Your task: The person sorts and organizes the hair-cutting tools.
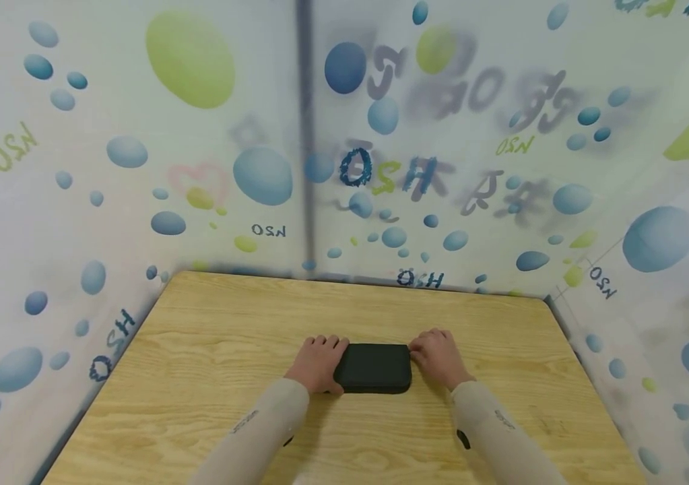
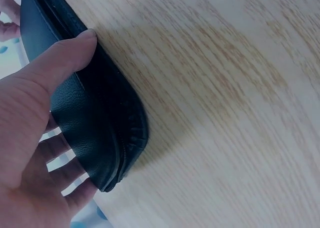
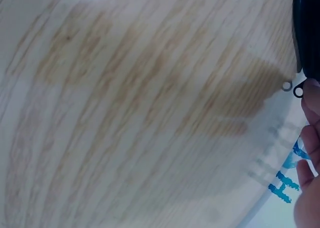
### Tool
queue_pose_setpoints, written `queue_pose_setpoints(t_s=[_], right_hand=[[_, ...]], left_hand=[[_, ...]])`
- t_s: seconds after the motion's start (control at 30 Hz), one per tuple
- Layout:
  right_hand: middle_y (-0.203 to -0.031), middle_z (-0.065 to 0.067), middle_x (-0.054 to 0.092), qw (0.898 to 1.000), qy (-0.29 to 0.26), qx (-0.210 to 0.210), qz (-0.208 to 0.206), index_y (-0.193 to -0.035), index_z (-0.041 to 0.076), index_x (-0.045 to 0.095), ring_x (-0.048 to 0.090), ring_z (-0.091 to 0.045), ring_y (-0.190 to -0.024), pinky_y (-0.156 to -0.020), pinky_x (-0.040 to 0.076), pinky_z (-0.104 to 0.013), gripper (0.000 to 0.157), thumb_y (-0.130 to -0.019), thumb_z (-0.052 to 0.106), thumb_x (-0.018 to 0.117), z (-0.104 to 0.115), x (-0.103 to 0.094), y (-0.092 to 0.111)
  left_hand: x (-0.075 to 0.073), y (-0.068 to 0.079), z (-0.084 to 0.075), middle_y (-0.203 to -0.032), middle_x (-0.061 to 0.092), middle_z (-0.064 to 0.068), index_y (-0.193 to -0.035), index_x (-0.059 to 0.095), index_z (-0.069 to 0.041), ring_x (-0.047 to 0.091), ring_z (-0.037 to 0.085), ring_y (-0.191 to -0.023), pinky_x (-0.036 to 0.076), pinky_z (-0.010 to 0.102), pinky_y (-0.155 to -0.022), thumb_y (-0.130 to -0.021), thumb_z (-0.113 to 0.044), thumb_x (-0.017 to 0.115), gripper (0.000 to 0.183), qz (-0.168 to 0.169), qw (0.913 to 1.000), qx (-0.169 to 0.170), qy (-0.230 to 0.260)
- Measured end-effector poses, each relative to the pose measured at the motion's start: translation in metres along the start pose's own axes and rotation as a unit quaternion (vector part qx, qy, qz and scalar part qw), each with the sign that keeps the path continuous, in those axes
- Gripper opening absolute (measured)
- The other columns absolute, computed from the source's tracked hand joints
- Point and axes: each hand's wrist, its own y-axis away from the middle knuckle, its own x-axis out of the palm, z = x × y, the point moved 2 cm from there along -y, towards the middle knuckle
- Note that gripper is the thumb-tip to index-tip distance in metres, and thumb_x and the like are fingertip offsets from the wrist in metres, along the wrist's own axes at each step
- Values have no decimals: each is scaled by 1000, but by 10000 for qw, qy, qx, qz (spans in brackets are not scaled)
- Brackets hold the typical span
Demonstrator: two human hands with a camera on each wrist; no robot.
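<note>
A black zippered case [image 1: 373, 368] with rounded front corners lies flat on the wooden table, its leathery cover facing up. My left hand [image 1: 318, 365] grips its left end. In the left wrist view the thumb [image 2: 75, 52] presses on the zippered edge, and the other fingers reach along the opposite side. At the far right corner, my right hand [image 1: 439, 357] pinches the zipper pull with curled fingers. A small dark ring [image 3: 298, 91] on that pull shows beside the fingertips in the right wrist view, where most of this hand is out of frame.
The light wooden table [image 1: 229, 323] extends around the case on all sides. Pale cloth walls [image 1: 477, 222] printed with blue and green bubbles and lettering stand along its back and both sides.
</note>
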Motion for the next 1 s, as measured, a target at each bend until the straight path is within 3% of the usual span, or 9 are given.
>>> queue_pose_setpoints(t_s=[0.33,1.0], right_hand=[[-89,5,71,9998,-33,-106,181,-92,17,72,58,-18,-88,-98,41,-47,5,-92,19,67,-3,1,-1],[-86,8,72,9938,510,-982,96,-90,20,76,57,-13,-81,-92,42,-44,4,-87,19,73,-6,-11,12]], left_hand=[[1,0,1,-144,48,4,-149,36,-19,50,28,-128,39,46,-109,-72,-62,77,97,8,10000,34,2],[4,2,5,-141,50,6,-148,38,-18,53,29,-123,41,47,-107,-71,-64,77,97,-251,9996,149,-51]])
